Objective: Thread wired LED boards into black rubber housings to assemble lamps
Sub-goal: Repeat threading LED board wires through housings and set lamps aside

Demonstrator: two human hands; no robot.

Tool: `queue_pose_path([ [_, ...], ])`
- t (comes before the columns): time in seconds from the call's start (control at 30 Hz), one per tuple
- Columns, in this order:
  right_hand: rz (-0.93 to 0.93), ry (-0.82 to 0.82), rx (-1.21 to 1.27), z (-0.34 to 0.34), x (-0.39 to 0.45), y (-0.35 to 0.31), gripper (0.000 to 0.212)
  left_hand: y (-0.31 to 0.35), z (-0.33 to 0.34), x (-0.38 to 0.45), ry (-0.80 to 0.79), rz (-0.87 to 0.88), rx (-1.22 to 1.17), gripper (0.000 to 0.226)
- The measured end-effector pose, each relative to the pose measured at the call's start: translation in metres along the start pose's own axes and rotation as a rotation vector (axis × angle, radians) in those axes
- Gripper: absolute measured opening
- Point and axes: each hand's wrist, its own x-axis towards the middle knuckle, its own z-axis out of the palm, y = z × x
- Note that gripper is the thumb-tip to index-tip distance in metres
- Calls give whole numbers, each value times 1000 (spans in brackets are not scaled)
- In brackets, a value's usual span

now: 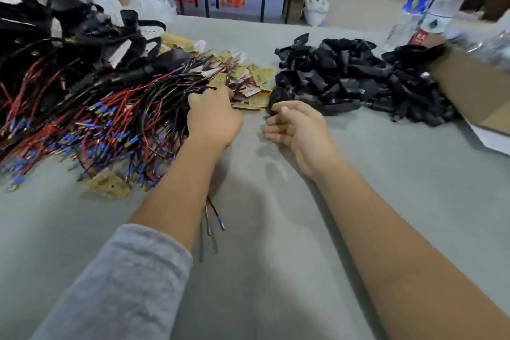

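Observation:
A heap of wired LED boards [116,107], with gold boards and red and black wires ending in blue tips, covers the left of the grey table [276,229]. My left hand [214,119] is curled into the heap's right edge and grips a wired board. That board's red and black wires [214,215] trail beneath my forearm. To the right lies a pile of black rubber housings [358,77]. My right hand [296,125] sits at the pile's near left corner, palm turned inward. Its thumb and forefinger pinch one black rubber housing [277,98].
Finished black lamps with straps [55,16] are stacked at the far left. Two water bottles [425,5] stand at the far right beside an open cardboard box [474,85]. A loose gold board [109,183] lies near the heap's front edge. Another table and orange stools stand behind.

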Motion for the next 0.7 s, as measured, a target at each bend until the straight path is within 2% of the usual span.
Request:
queue_pose_path([
  [0.17, -16, -67, -90, 1, 3, 4, 15, -10, 7, -3, 91, 35, 116, 32],
  [0.3, -7, -79, -65, -1, 8, 4, 15, -10, -1, -6, 178, 37, -14, 34],
  [0.4, -7, -78, -20, -1, 9, 5, 17, 1, -4, -11, 319, 145, -137, 29],
  [0.47, 1, -62, 37, -3, 10, 4, 21, 10, -2, -16, 339, 223, -262, 25],
  [0.6, 37, -18, 163, -13, 12, 0, 33, 25, 11, -26, 214, 384, -431, 21],
  [0.7, 31, 42, 210, -22, 14, -2, 31, 36, 22, -35, -47, 543, -543, 22],
])
